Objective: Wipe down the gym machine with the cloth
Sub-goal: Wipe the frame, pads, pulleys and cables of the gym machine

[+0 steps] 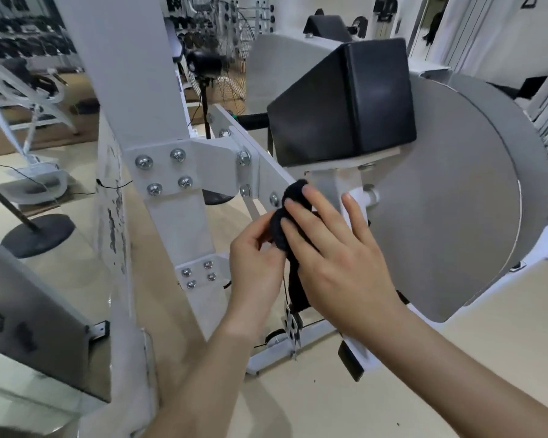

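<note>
A white gym machine [171,172] with bolted plates, a black pad [345,102] and a large grey round cover [450,197] fills the view. A black cloth [293,197] is bunched between both hands, just below the pad's white bracket. My left hand [253,263] pinches the cloth's lower left part with curled fingers. My right hand [339,257] lies over the cloth with fingers spread and fairly straight, pressing it from the right. Part of the cloth hangs down behind my right palm.
A black pedestal fan [206,64] stands behind the frame. More white gym equipment [29,99] sits at the left, with a round black base [38,235] on the beige floor. A grey panel [35,330] is close at the lower left.
</note>
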Demonstrator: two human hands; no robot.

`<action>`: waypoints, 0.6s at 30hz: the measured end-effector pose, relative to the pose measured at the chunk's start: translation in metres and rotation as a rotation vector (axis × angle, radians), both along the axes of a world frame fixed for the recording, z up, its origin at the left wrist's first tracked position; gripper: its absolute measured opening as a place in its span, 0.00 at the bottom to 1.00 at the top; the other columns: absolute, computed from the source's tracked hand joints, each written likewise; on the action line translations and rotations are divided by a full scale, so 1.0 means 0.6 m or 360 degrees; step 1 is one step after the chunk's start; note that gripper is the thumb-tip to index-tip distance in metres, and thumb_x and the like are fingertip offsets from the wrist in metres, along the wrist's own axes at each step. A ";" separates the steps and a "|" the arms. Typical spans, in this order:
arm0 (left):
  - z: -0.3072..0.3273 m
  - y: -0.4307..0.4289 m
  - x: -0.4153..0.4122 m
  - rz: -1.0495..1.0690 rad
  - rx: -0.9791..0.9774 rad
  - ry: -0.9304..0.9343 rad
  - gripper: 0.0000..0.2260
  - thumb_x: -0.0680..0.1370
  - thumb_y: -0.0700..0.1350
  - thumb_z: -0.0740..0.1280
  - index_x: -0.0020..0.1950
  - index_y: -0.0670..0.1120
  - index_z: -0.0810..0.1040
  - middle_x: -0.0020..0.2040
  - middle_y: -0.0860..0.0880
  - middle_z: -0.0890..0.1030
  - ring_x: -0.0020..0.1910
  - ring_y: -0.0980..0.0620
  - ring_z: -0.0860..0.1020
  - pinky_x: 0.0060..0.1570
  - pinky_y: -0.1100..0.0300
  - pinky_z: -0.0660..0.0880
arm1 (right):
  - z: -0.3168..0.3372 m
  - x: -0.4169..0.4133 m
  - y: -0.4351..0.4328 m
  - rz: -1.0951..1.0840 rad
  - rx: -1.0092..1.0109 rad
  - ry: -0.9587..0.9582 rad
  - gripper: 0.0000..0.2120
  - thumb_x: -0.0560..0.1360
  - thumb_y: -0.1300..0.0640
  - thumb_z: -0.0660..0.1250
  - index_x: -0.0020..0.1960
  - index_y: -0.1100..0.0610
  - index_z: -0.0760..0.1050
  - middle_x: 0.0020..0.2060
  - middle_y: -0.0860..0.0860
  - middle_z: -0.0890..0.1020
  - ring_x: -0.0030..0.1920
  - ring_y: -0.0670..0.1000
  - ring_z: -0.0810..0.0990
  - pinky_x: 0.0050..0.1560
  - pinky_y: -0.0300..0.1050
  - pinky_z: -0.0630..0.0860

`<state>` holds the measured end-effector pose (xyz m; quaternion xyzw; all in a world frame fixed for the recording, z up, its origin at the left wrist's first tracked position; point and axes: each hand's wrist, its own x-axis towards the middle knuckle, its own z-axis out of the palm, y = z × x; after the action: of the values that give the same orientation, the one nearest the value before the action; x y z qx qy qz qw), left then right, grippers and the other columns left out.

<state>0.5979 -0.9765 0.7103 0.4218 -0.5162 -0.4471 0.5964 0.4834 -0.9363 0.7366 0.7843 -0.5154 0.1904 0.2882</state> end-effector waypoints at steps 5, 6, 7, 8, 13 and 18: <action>-0.040 0.039 0.008 -0.0318 0.0386 0.0161 0.16 0.75 0.29 0.64 0.38 0.48 0.83 0.37 0.52 0.82 0.37 0.55 0.79 0.37 0.67 0.77 | 0.035 0.016 0.015 0.0071 0.0246 0.0302 0.15 0.73 0.63 0.56 0.41 0.54 0.81 0.40 0.48 0.82 0.49 0.52 0.81 0.75 0.52 0.53; -0.040 0.040 0.011 -0.0322 0.0417 0.0181 0.14 0.76 0.31 0.65 0.36 0.46 0.82 0.34 0.50 0.81 0.35 0.54 0.78 0.36 0.65 0.77 | 0.049 0.024 0.004 0.0086 0.0242 0.0300 0.13 0.73 0.64 0.57 0.41 0.53 0.79 0.39 0.48 0.81 0.47 0.53 0.81 0.73 0.50 0.55; -0.038 0.036 0.015 -0.0283 0.0406 0.0219 0.10 0.77 0.33 0.66 0.38 0.43 0.83 0.36 0.48 0.83 0.36 0.54 0.80 0.39 0.63 0.79 | 0.064 0.030 -0.011 0.0099 0.0183 0.0281 0.12 0.74 0.64 0.58 0.43 0.55 0.79 0.41 0.50 0.81 0.47 0.54 0.80 0.70 0.49 0.59; -0.034 0.028 0.020 -0.0240 0.0382 0.0302 0.06 0.78 0.37 0.66 0.44 0.41 0.83 0.40 0.47 0.84 0.39 0.54 0.82 0.43 0.61 0.80 | 0.077 0.035 -0.024 0.0076 0.0120 0.0290 0.12 0.77 0.64 0.56 0.46 0.57 0.79 0.45 0.52 0.81 0.51 0.56 0.79 0.68 0.50 0.63; -0.042 0.016 0.030 -0.0354 0.0331 0.0616 0.12 0.76 0.42 0.67 0.59 0.49 0.74 0.51 0.46 0.83 0.47 0.53 0.82 0.44 0.56 0.79 | 0.062 0.027 -0.039 -0.0072 0.0440 0.1081 0.18 0.80 0.56 0.52 0.57 0.60 0.78 0.59 0.60 0.77 0.68 0.62 0.65 0.75 0.63 0.49; -0.079 0.044 0.024 -0.0524 0.0382 0.0794 0.14 0.70 0.47 0.70 0.55 0.51 0.80 0.54 0.46 0.82 0.53 0.51 0.81 0.50 0.53 0.78 | 0.075 0.033 -0.042 0.0240 0.0425 0.0889 0.09 0.72 0.59 0.62 0.36 0.50 0.77 0.35 0.47 0.78 0.43 0.52 0.76 0.48 0.46 0.73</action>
<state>0.6125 -0.9504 0.6632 0.2772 -0.3590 -0.6849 0.5702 0.5033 -0.9613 0.7818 0.8731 -0.3771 -0.0809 0.2981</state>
